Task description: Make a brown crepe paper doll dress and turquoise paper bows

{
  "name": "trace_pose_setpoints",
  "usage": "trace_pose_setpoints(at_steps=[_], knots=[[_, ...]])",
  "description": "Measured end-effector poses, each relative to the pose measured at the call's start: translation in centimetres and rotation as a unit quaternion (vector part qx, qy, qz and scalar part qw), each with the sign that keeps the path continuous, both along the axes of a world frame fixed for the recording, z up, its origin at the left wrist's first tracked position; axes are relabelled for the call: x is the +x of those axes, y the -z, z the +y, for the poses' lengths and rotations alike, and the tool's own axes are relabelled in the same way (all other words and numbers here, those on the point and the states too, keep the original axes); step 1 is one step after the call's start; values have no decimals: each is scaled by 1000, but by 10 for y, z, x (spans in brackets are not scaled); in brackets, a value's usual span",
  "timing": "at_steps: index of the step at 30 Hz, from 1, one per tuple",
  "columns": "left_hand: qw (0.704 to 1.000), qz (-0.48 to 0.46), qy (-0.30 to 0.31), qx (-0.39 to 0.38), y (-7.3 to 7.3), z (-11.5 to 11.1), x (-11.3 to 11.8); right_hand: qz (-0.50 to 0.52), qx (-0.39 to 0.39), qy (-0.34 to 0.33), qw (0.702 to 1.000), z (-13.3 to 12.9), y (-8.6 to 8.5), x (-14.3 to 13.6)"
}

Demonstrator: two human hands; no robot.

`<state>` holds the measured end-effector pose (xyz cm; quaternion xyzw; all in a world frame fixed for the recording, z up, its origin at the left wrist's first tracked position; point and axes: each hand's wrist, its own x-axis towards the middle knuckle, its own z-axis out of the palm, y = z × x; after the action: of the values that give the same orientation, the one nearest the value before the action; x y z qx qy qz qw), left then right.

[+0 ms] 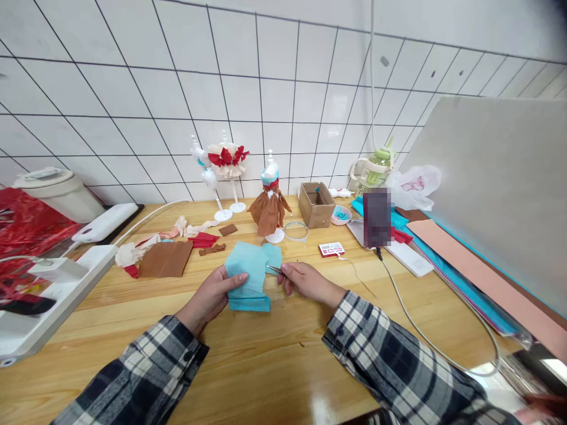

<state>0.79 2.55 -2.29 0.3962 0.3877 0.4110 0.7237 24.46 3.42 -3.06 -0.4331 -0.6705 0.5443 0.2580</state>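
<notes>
My left hand (215, 295) pinches a light blue sheet of crepe paper (245, 277), thumb on top, above the wooden table. The sheet's lower edge is folded or layered. Between the fingers of my right hand (305, 280) is a small pointed metal tool (274, 270), its tip at the sheet's right edge by a smaller blue flap (271, 256). Whether that tool is scissors or tweezers is unclear, as the fingers cover most of it. Beyond the sheet stands a mini dress form (270, 206) with a brown paper skirt, blue top and red waistband.
Two more dress forms (229, 162) stand by the tiled wall. Brown paper (166, 260) and scraps lie left, near a power strip (57, 295). A cardboard box (317, 206), metal ring (296, 231), red-and-white packet (331, 249), cable (416, 327) and coloured paper sheets (478, 265) lie right.
</notes>
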Motion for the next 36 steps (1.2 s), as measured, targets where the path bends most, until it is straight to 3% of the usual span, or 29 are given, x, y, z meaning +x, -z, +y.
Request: trace_pose_setpoints(at_steps=[9, 19, 25, 36], knots=[[999, 19, 19, 21, 6, -1, 1, -111, 133, 7, 985, -3, -9, -1], [992, 118, -10, 49, 3, -3, 6, -115, 86, -4, 990, -5, 0, -3], [991, 126, 19, 47, 1, -5, 8, -119, 97, -8, 988, -5, -3, -4], [990, 125, -3, 61, 3, -5, 8, -69, 66, -30, 995, -7, 0, -7]])
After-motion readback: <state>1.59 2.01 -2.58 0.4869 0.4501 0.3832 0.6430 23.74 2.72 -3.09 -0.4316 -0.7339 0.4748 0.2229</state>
